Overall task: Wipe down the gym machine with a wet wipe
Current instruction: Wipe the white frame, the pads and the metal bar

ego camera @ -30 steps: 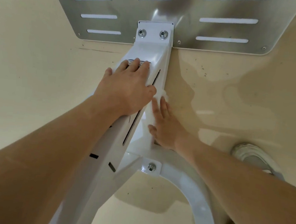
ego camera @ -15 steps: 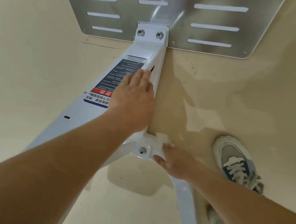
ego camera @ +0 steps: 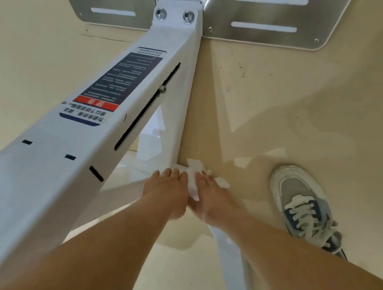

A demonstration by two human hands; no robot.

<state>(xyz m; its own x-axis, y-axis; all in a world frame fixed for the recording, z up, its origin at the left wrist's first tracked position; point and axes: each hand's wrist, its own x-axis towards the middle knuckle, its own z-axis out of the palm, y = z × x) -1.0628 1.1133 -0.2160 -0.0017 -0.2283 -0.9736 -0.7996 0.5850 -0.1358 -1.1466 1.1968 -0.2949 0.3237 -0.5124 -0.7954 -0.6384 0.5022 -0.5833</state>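
The gym machine's white steel beam (ego camera: 71, 156) slopes down from lower left to a bolted foot at the metal base plate (ego camera: 270, 13). A dark label with a red band is stuck on its top face. Low down, where a curved white brace (ego camera: 232, 262) meets the frame, lies the white wet wipe (ego camera: 194, 180). My right hand (ego camera: 213, 199) presses flat on the wipe. My left hand (ego camera: 169, 189) rests beside it with straight fingers, touching the wipe's left edge and the joint. Both hands hide the bolt there.
The floor is pale beige with a wet sheen and a few dark specks (ego camera: 241, 67). My foot in a grey and white sneaker (ego camera: 304, 204) stands to the right of the brace. A long black slot (ego camera: 147, 107) runs along the beam's right side.
My left hand has left the top of the beam and dropped to the joint beside my right hand. The label is now uncovered. The view has moved closer to the beam.
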